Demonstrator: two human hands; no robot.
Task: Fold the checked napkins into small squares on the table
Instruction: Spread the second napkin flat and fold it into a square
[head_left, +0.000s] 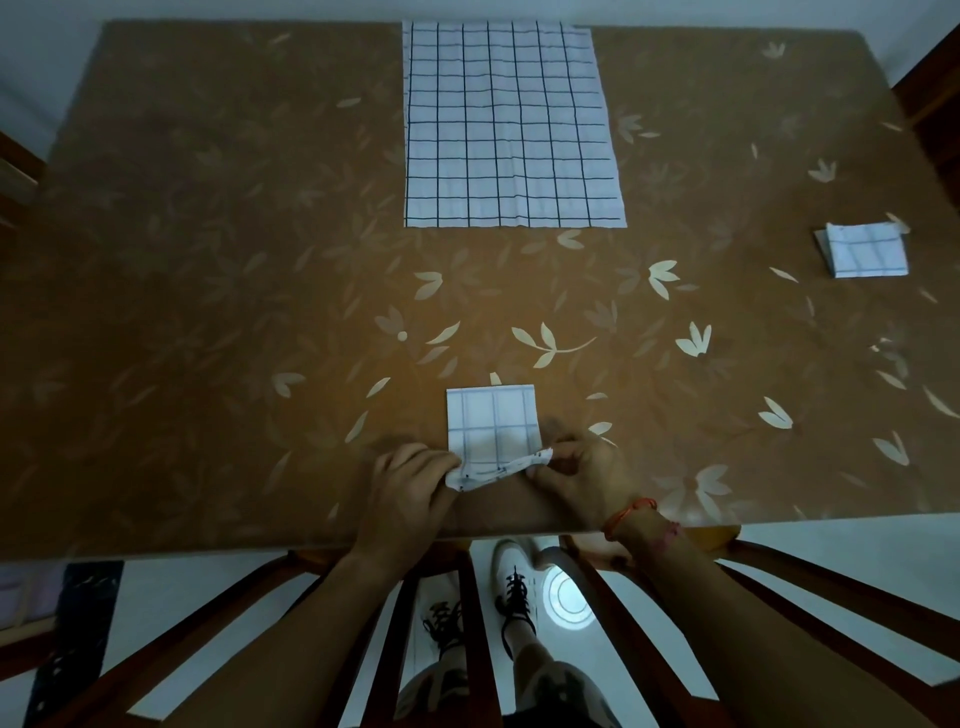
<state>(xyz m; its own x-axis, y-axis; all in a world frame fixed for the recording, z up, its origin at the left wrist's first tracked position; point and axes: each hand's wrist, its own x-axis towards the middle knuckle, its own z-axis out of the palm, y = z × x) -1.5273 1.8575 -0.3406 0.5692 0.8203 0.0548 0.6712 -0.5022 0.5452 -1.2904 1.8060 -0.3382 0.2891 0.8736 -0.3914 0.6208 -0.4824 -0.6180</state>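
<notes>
On the tabletop (208, 312) near its front edge, the left hand (410, 483) and right hand (576, 467), knuckles up, each pinch a near corner of the half-folded checked napkin (491, 421). An unfolded napkin (509, 124) lies flat farther back, and a folded square (865, 249) lies far right.

Checked napkins: 3. 1 open napkin (509, 124) at 12 o'clock; 1 folded napkin (866, 250) at 3 o'clock; 1 part-folded napkin (491, 423) at 6 o'clock. Hands: 2, left hand (410, 488) and right hand (582, 475). Table (208, 260): 1. Shoes (513, 577): 2, at 6 o'clock. Red bracelet (628, 512): 1.
</notes>
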